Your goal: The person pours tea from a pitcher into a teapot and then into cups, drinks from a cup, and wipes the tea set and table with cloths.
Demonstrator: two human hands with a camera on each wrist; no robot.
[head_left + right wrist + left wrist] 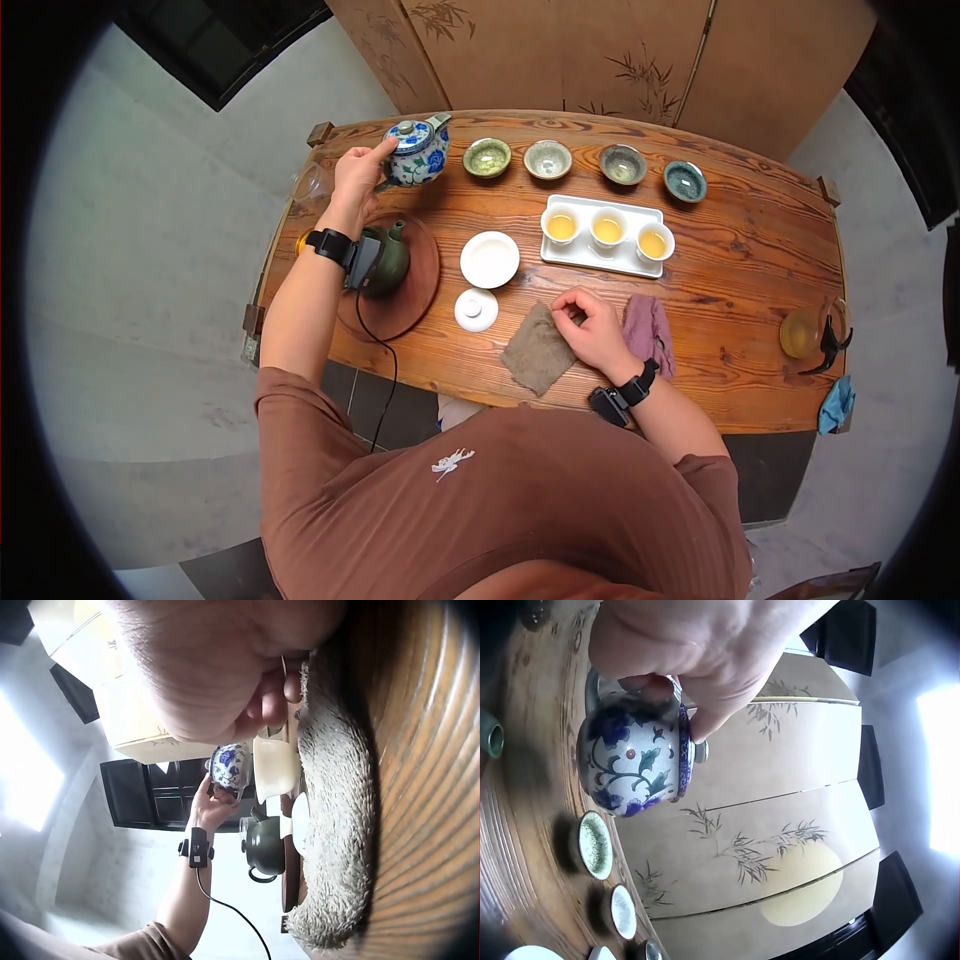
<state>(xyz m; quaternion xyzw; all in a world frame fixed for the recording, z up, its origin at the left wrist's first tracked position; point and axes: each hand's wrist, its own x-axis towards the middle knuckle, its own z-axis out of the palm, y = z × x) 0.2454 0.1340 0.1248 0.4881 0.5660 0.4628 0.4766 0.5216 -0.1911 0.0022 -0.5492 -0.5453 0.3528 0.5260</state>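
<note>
My left hand (358, 180) grips a blue-and-white floral teapot (418, 165) by its handle, with the thumb on the lid. In the right wrist view the teapot (229, 766) is raised above the table level. Close below the left hand, a dark green teapot (390, 262) stands on a round wooden board (412, 310). My right hand (592, 328) rests at the edge of a folded brown cloth (538, 352), its fingers loosely curled and holding nothing. A white bowl (490, 260) and a white lid (476, 310) sit between the hands.
Three white cups of yellow tea line a white tray (600, 262). Several glazed bowls stand behind, among them a green one (487, 158) and a teal one (685, 182). A purple cloth (650, 335) lies beside the right hand. A glass pitcher (800, 333) stands far right.
</note>
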